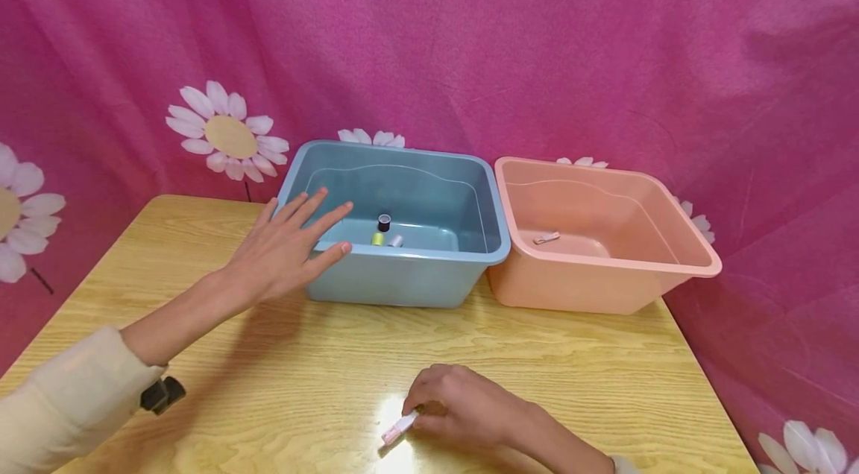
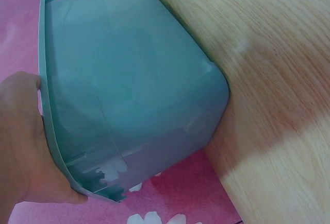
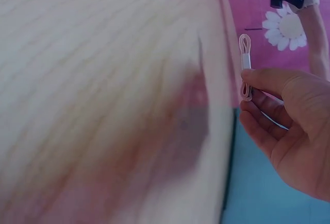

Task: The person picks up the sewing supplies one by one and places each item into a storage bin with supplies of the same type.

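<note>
My right hand [image 1: 463, 403] pinches a small folded bundle of pale pink elastic [image 3: 246, 49] with a white band round its middle, just above the table near its front. Its looped ends show in the right wrist view. My left hand [image 1: 285, 250] has its fingers spread over the near left corner of the blue tub [image 1: 396, 280], at the rim. Inside that tub lie a black thread spool [image 1: 384, 223], a yellow-green spool [image 1: 377, 239] and a whitish spool [image 1: 396, 241]. A similar pink bundle [image 1: 546, 238] lies in the peach tub [image 1: 570, 288].
Both tubs stand side by side at the back of the wooden table [image 1: 322, 392]. Behind them hangs a magenta cloth [image 1: 429, 49] with large white daisies. A black strap [image 1: 162, 394] hangs at the left sleeve.
</note>
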The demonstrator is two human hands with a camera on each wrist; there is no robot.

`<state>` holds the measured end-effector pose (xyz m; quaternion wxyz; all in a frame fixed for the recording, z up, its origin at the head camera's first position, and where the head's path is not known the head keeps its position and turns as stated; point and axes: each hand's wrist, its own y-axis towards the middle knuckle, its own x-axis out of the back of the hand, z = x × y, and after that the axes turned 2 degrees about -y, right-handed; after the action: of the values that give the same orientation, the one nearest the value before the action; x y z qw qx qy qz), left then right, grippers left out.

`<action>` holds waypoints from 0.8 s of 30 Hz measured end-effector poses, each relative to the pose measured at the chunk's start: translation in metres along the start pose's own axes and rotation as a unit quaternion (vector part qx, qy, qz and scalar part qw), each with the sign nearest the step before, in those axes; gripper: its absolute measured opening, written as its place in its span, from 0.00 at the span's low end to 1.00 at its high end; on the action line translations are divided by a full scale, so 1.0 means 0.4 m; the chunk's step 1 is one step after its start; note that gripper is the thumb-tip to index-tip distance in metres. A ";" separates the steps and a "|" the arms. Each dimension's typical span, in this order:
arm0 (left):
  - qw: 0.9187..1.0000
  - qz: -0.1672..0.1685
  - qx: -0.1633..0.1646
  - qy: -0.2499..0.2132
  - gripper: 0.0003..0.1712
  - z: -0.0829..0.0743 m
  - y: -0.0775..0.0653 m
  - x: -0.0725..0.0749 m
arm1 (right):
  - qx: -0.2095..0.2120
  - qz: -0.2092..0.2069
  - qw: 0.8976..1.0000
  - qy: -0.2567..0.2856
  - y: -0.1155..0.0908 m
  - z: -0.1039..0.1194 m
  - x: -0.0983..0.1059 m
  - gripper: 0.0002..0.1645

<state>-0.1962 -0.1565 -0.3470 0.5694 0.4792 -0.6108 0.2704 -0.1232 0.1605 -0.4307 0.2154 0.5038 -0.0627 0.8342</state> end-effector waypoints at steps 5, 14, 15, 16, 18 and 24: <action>1.000 -0.001 0.001 0.001 0.40 -0.001 -0.001 -0.001 | -0.007 -0.017 1.000 -0.012 -0.002 0.002 0.037 0.06; 1.000 -0.001 0.002 0.002 0.40 0.000 0.000 -0.005 | -0.027 -0.060 0.997 -0.036 -0.015 0.011 0.115 0.08; 1.000 -0.002 0.001 0.003 0.40 0.000 0.000 -0.006 | -0.030 -0.064 0.997 -0.037 -0.017 0.012 0.125 0.08; 1.000 -0.003 0.000 0.003 0.40 0.000 0.000 -0.006 | -0.031 -0.068 0.996 -0.039 -0.020 0.013 0.134 0.09; 1.000 -0.006 -0.001 0.004 0.40 0.001 0.000 -0.007 | -0.035 -0.077 0.995 -0.045 -0.025 0.013 0.153 0.09; 1.000 -0.012 -0.006 0.006 0.39 0.001 -0.001 -0.008 | -0.032 -0.117 0.991 -0.053 -0.039 0.009 0.208 0.11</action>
<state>-0.1965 -0.1561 -0.3502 0.5787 0.4820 -0.6031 0.2626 -0.1469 0.1978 -0.3584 0.3237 0.5444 -0.0415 0.7728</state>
